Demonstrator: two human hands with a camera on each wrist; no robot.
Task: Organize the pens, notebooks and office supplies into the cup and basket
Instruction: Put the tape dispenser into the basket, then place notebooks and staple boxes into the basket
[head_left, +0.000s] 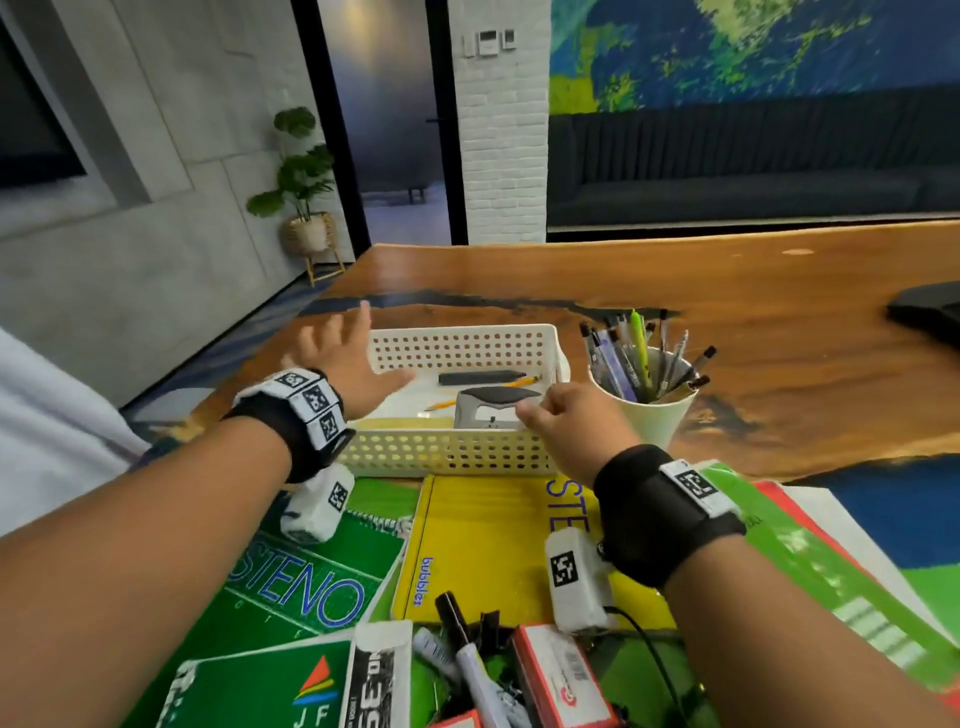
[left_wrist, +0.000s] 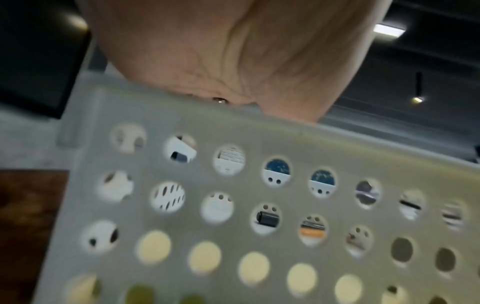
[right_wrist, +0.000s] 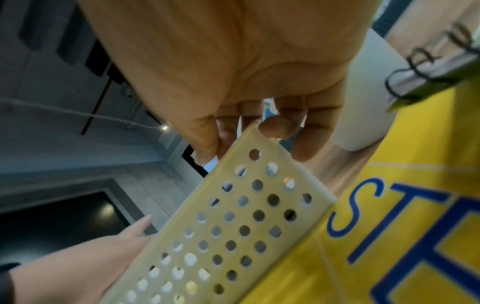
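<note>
A white perforated basket (head_left: 452, 454) stands mid-table and holds a grey-and-black stapler (head_left: 491, 405), a black marker (head_left: 478, 376) and pencils. My left hand (head_left: 353, 358) hovers with its fingers spread over the basket's left end; its palm (left_wrist: 233, 51) sits just above the basket wall (left_wrist: 233, 127). My right hand (head_left: 545, 415) hangs with loosely curled fingers over the basket's near right corner (right_wrist: 233, 216), beside the stapler, and holds nothing I can see. To the right is a white cup (head_left: 649, 421) full of pens (head_left: 628, 358).
A green STENO pad (head_left: 301, 587), a yellow notebook (head_left: 483, 545) and a green folder (head_left: 810, 545) lie in front of the basket. Markers (head_left: 467, 654) and a red-and-white box (head_left: 561, 680) lie nearest me. A dark object (head_left: 930, 306) sits far right.
</note>
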